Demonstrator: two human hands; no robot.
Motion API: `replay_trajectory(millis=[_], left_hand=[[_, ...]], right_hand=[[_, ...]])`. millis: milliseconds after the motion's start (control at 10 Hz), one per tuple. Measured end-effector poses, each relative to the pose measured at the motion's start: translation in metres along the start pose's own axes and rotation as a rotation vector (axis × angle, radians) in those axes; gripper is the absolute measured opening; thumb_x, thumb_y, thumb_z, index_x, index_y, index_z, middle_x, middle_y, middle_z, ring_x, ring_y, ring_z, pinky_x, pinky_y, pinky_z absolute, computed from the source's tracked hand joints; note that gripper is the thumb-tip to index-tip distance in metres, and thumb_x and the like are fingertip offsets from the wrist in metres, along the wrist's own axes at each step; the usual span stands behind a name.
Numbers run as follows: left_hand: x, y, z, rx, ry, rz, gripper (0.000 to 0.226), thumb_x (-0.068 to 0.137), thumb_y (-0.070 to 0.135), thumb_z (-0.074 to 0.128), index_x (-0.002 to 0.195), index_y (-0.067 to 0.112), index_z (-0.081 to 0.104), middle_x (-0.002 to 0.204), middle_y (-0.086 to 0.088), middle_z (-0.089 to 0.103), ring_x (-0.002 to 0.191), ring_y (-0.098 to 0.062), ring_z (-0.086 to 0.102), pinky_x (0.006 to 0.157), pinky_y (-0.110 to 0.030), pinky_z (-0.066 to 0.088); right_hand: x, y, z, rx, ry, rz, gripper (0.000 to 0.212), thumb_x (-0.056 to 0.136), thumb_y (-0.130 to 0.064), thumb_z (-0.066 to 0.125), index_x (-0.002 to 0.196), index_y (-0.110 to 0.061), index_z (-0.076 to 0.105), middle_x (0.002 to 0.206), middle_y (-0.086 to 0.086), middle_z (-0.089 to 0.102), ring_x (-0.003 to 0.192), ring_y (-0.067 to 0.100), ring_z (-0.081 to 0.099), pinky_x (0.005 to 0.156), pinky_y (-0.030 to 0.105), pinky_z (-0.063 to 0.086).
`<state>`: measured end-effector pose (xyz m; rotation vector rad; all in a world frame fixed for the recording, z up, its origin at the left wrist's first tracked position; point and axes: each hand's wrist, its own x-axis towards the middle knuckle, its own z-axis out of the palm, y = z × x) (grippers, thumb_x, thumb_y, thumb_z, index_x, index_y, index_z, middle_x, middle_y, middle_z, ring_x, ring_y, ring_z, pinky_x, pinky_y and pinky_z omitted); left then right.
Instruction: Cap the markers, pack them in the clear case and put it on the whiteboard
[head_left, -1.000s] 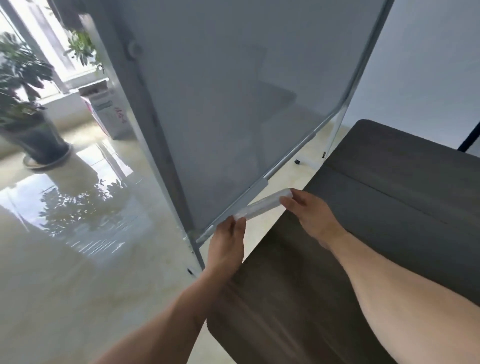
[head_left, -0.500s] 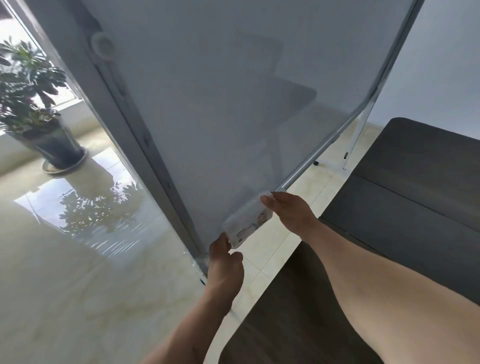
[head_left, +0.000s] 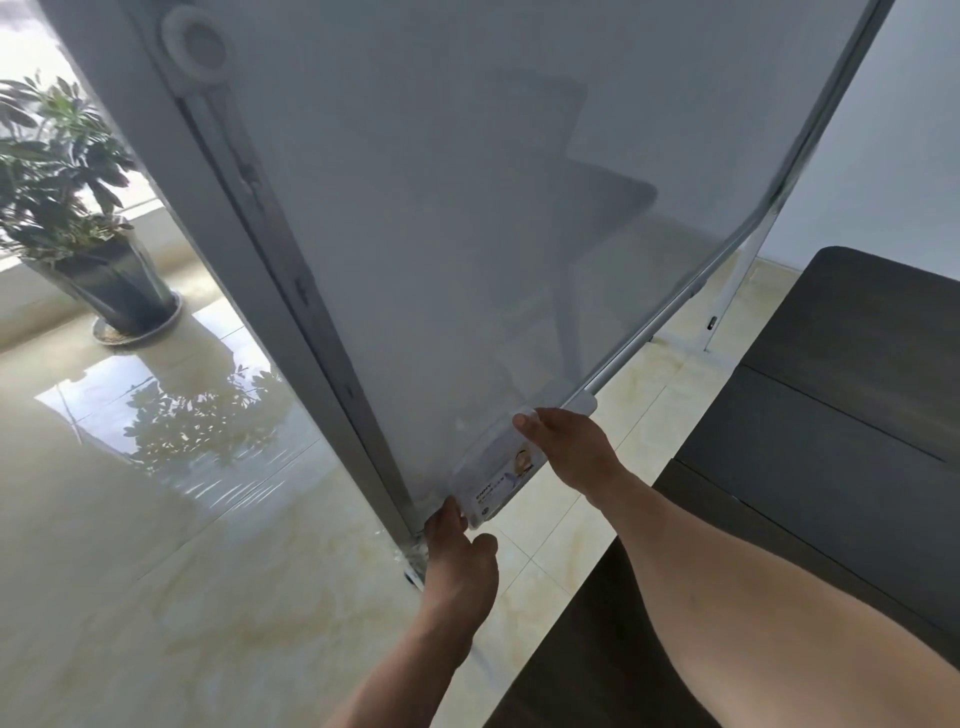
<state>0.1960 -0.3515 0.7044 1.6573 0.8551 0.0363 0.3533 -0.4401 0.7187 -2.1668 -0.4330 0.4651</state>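
Observation:
The clear case (head_left: 497, 475), a flat see-through box with a printed label, lies against the lower left corner of the whiteboard (head_left: 467, 208), on its bottom rail. My left hand (head_left: 457, 551) pinches the case's near end from below. At the far end my right hand (head_left: 569, 447) grips the case with its fingers. I cannot make out any markers inside the case.
A dark wooden table (head_left: 831, 441) stands at the right, close to my right arm. A potted plant (head_left: 78, 208) stands on the glossy tiled floor (head_left: 182, 519) at the left. The whiteboard's stand foot (head_left: 413, 564) is just below my left hand.
The case has turned from edge-on to flat against the board, label facing me. Both hands stayed on its ends and moved up to the board's lower corner. My view shifted closer.

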Motion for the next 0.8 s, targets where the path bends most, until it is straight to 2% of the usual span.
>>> replay_trajectory(millis=[200,300,400,500,600,700,800], left_hand=[[0.006,-0.011,-0.001,-0.013,-0.02,-0.019,0.067,0.075,0.007,0.045,0.134,0.034,0.027,0.135,0.005,0.04,0.119,-0.017,0.043,0.097,-0.049,0.041],[0.009,-0.013,-0.002,-0.007,-0.022,-0.021,0.068,0.075,0.008,0.045,0.136,0.031,0.027,0.138,0.004,0.038,0.12,-0.016,0.043,0.099,-0.05,0.041],[0.012,-0.016,-0.001,-0.001,-0.012,-0.038,0.069,0.078,0.008,0.046,0.141,0.028,0.025,0.143,0.004,0.035,0.123,-0.016,0.041,0.101,-0.049,0.039],[0.012,-0.019,0.0,0.014,0.011,-0.033,0.069,0.081,0.009,0.047,0.142,0.029,0.023,0.148,0.004,0.033,0.128,-0.018,0.039,0.104,-0.048,0.038],[0.012,-0.018,0.002,0.037,0.037,-0.057,0.066,0.087,0.01,0.048,0.144,0.027,0.019,0.153,0.003,0.025,0.135,-0.021,0.032,0.108,-0.049,0.033],[0.008,-0.018,0.002,0.068,0.077,-0.037,0.062,0.089,0.01,0.049,0.143,0.023,0.02,0.154,0.0,0.024,0.138,-0.023,0.028,0.11,-0.049,0.03],[-0.001,-0.016,0.003,0.065,0.099,-0.021,0.064,0.09,0.01,0.05,0.143,0.026,0.017,0.155,0.001,0.021,0.138,-0.025,0.026,0.111,-0.048,0.028]], right_hand=[[0.002,0.009,0.01,0.018,0.005,0.007,0.041,0.088,-0.057,0.045,0.094,-0.024,0.068,0.088,0.0,0.07,0.083,0.019,0.061,0.067,0.029,0.044],[0.003,0.011,0.012,0.035,0.021,-0.011,0.044,0.086,-0.059,0.044,0.093,-0.023,0.067,0.086,0.0,0.071,0.081,0.019,0.062,0.067,0.03,0.046],[0.002,0.012,0.014,0.064,0.038,-0.021,0.037,0.091,-0.052,0.049,0.093,-0.021,0.068,0.084,0.002,0.071,0.078,0.018,0.063,0.068,0.031,0.047],[0.001,0.016,0.015,0.098,0.048,-0.034,0.033,0.09,-0.05,0.051,0.095,-0.022,0.068,0.085,0.0,0.071,0.077,0.013,0.063,0.066,0.026,0.047],[-0.001,0.014,0.013,0.114,0.04,-0.024,0.033,0.09,-0.051,0.051,0.101,-0.024,0.068,0.089,-0.002,0.071,0.081,0.013,0.064,0.065,0.019,0.046],[-0.003,0.014,0.009,0.127,0.055,-0.016,0.039,0.09,-0.049,0.051,0.104,-0.016,0.065,0.091,0.0,0.068,0.083,0.017,0.061,0.07,0.022,0.043],[-0.008,0.017,0.006,0.124,0.088,0.053,0.053,0.088,-0.056,0.049,0.119,-0.015,0.06,0.108,0.002,0.065,0.094,0.016,0.055,0.079,0.024,0.038]])
